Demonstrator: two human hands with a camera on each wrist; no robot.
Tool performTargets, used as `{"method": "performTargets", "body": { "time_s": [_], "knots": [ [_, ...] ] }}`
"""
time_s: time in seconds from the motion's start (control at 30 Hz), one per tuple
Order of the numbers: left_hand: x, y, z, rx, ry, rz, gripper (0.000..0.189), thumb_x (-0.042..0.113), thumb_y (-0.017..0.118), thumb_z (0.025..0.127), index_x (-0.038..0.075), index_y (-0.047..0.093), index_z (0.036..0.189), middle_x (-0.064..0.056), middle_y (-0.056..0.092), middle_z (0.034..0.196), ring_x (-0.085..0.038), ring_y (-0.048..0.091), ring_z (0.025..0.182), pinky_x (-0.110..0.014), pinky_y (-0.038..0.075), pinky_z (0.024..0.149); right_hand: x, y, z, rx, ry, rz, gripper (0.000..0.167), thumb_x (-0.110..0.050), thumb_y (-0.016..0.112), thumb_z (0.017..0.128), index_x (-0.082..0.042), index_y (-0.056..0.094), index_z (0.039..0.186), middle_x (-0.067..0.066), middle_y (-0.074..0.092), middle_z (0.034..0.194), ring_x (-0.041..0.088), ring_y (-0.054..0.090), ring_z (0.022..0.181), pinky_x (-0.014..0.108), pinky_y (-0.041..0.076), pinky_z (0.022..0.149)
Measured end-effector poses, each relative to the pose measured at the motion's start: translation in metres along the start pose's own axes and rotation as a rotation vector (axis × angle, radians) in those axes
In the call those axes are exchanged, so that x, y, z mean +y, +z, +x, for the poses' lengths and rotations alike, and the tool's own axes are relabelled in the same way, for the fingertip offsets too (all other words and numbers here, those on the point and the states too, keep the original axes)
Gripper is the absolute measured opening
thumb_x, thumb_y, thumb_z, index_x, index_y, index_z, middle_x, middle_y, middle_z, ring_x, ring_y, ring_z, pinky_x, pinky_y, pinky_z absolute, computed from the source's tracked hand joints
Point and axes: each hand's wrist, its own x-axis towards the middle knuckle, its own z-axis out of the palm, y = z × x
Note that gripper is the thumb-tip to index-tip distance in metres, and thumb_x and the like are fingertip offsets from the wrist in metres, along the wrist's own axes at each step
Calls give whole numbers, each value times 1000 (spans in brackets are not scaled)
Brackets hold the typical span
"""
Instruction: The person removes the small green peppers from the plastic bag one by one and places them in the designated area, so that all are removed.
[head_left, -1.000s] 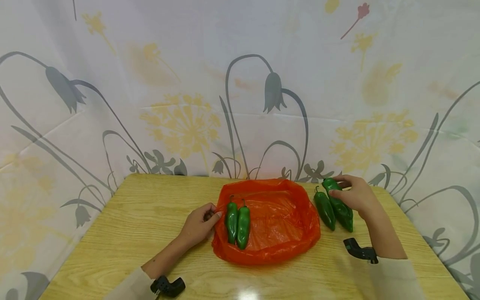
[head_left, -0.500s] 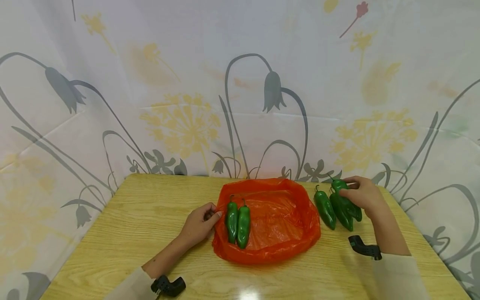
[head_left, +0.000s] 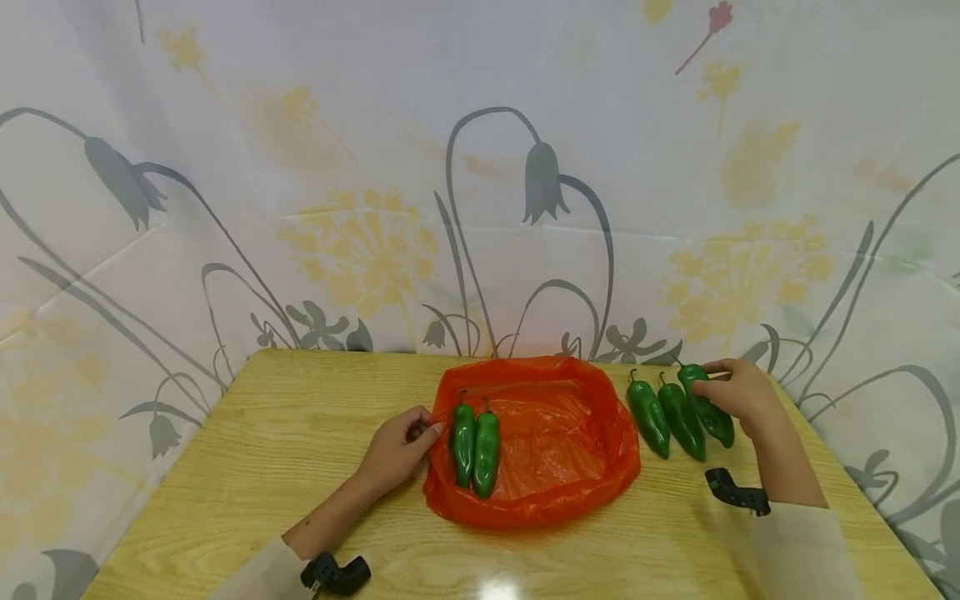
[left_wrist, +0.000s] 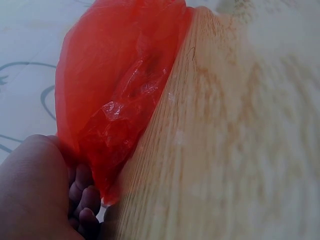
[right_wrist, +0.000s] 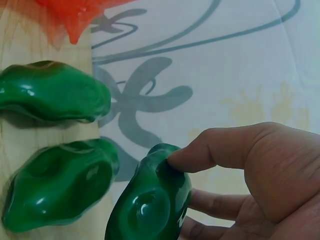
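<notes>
My left hand (head_left: 397, 446) pinches the left rim of a red plastic bag (head_left: 536, 512), which lies spread wide on the table. Inside the bag, at its left side, two green peppers (head_left: 487, 454) lie side by side. To the right of the bag my right hand (head_left: 742, 396) holds a green pepper (head_left: 708, 408) near its stem end, thumb on one side and fingers on the other. Two more green peppers, one nearer the bag (head_left: 649, 417) and one in the middle (head_left: 682, 419), lie just left of it. In the right wrist view the held pepper (right_wrist: 150, 205) is tilted.
The wooden table (head_left: 300, 400) runs back to a white cloth backdrop (head_left: 375, 100) printed with grey and yellow flowers. A black wrist camera (head_left: 337, 575) sits on the left wrist, another black wrist camera (head_left: 738, 493) on the right.
My right hand has carried the held pepper rightward, off the middle pepper it overlapped half a second ago, to the right end of the row. The left hand and bag stay in place.
</notes>
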Motion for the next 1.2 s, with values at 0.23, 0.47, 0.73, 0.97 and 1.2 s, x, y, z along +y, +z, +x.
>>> {"method": "performTargets", "body": {
  "time_s": [0.23, 0.47, 0.73, 0.97, 1.2],
  "knots": [
    [1, -1, 0, 1, -2, 2, 12, 25, 70, 104, 19, 69, 94, 5, 60, 76, -11, 53, 68, -25, 43, 64, 9, -1, 5, 17, 39, -3, 66, -23, 58, 106, 18, 34, 152, 48, 36, 147, 61, 49, 125, 61, 52, 93],
    [2, -1, -1, 4, 0, 11, 11, 25, 70, 104, 19, 69, 94, 6, 60, 76, -10, 53, 67, -24, 42, 64, 17, -1, 8, 20, 51, -6, 64, -19, 59, 105, 21, 36, 149, 50, 29, 149, 64, 46, 126, 63, 51, 95],
    [3, 0, -1, -1, 2, 9, 12, 25, 70, 104, 19, 69, 94, 6, 61, 77, -11, 53, 67, -25, 43, 63, 27, 1, 11, -7, 105, -6, 69, -24, 61, 103, 21, 35, 148, 50, 31, 146, 66, 42, 128, 67, 47, 100],
    [2, 0, -1, 7, -6, 11, 10, 24, 70, 103, 18, 69, 94, 6, 61, 77, -11, 54, 68, -25, 44, 64, 30, 2, 12, 1, 118, -30, 70, -25, 61, 102, 21, 36, 148, 49, 35, 144, 66, 43, 127, 66, 47, 100],
    [2, 1, -1, 9, 1, 14, 11, 24, 70, 103, 18, 69, 94, 6, 61, 77, -11, 54, 68, -25, 44, 64, 33, 4, 14, 16, 134, -63, 69, -27, 61, 102, 19, 38, 148, 48, 37, 144, 65, 44, 126, 66, 48, 99]
  ]
}}
